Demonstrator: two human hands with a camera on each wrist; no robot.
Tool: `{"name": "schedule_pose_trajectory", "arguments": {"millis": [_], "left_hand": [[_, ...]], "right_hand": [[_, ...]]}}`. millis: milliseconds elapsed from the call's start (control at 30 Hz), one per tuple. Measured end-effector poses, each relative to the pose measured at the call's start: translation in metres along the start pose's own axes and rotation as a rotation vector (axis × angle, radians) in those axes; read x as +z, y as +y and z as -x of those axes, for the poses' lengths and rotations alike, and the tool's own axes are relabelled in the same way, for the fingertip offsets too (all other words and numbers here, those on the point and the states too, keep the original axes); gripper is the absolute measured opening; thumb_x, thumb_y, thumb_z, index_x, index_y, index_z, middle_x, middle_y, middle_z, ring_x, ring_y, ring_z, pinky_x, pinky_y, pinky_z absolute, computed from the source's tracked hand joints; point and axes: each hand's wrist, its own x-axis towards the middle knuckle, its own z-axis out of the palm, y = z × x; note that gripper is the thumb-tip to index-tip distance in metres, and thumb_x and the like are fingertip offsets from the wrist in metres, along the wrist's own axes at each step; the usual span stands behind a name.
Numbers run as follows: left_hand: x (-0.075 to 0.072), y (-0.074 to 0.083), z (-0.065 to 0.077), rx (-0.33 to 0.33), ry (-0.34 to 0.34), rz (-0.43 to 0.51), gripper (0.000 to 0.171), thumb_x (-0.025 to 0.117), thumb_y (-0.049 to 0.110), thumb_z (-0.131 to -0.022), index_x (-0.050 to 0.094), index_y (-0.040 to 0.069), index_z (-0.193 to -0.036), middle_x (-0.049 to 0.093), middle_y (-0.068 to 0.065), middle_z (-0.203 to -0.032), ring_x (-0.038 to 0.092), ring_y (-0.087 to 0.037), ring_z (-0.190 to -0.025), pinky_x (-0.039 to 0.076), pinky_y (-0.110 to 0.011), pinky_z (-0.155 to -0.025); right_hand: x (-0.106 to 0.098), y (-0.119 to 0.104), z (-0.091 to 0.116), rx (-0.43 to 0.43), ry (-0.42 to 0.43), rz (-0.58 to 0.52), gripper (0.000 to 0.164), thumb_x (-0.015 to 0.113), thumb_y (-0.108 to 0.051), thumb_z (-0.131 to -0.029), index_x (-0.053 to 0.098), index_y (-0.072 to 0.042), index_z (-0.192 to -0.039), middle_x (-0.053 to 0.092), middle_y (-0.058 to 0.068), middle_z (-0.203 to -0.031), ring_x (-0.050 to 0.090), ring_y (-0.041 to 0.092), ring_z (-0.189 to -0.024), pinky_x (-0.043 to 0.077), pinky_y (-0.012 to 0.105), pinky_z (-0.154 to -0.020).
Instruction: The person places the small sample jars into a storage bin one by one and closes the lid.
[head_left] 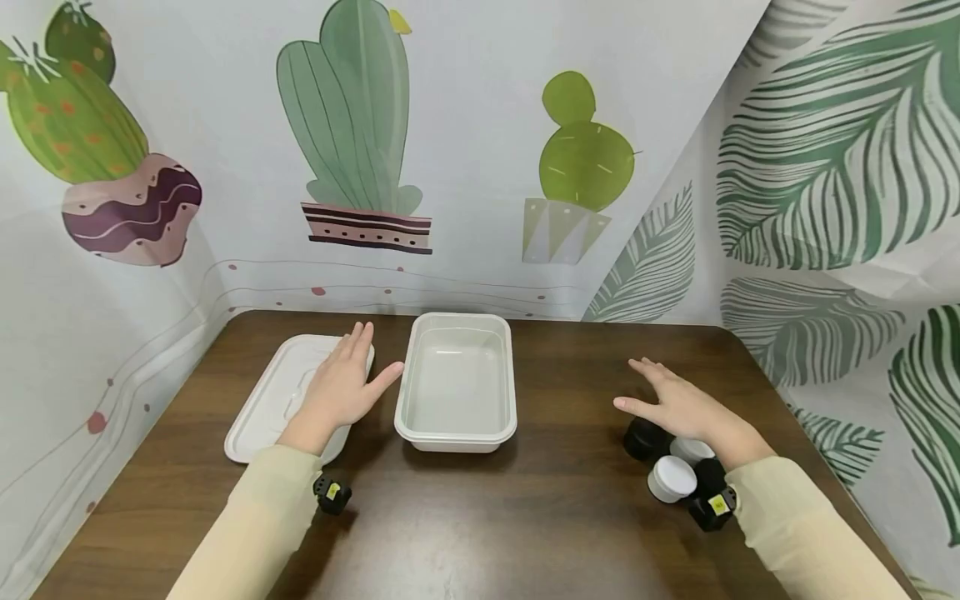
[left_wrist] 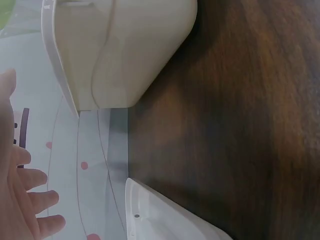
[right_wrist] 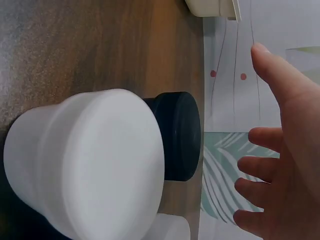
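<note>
My left hand (head_left: 339,385) hovers with straight fingers over a white lid (head_left: 258,417) lying on the left of the table. Just right of it stands a white rectangular tub (head_left: 459,392), open at the top; the left wrist view shows its side wall (left_wrist: 120,50). On the right, my right hand (head_left: 686,407) is held above a cluster of small round jars, fingers extended and holding nothing. Two jars are white, the front one (head_left: 672,479) nearest me, and a black jar (head_left: 643,438) sits at the far left of the group. Another black one is partly hidden by the wrist.
The brown wooden table (head_left: 480,533) has rounded back corners and meets a wall hung with cloth (head_left: 480,150) printed with cacti and leaves. Each wrist wears a small black camera, one by the left sleeve (head_left: 251,517), one by the right sleeve (head_left: 802,517).
</note>
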Motion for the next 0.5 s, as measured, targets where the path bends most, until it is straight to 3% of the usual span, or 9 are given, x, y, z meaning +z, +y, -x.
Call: {"name": "schedule_pose_trajectory", "arguments": {"millis": [300, 500], "left_hand": [[0.0010, 0.0045, -0.0009, -0.002, 0.005, 0.051, 0.089, 0.036, 0.065, -0.092, 0.012, 0.004, -0.151, 0.016, -0.017, -0.157, 0.024, -0.040, -0.141, 0.027, -0.060, -0.108], [0.0014, 0.0042, -0.0020, -0.007, -0.004, 0.084, 0.087, 0.038, 0.062, -0.093, 0.012, 0.002, -0.151, 0.020, -0.019, -0.156, 0.026, -0.039, -0.140, 0.027, -0.056, -0.110]], "right_hand": [[0.0018, -0.0006, 0.0068, -0.062, 0.006, 0.026, 0.095, 0.062, -0.064, -0.078, 0.037, 0.001, -0.142, 0.036, 0.030, -0.144, 0.036, 0.048, -0.130, 0.034, 0.062, -0.100], [0.0067, 0.0010, 0.0095, -0.093, -0.012, -0.009, 0.095, 0.072, -0.060, -0.071, 0.043, 0.002, -0.138, 0.040, 0.030, -0.141, 0.039, 0.048, -0.128, 0.036, 0.060, -0.100]]}}
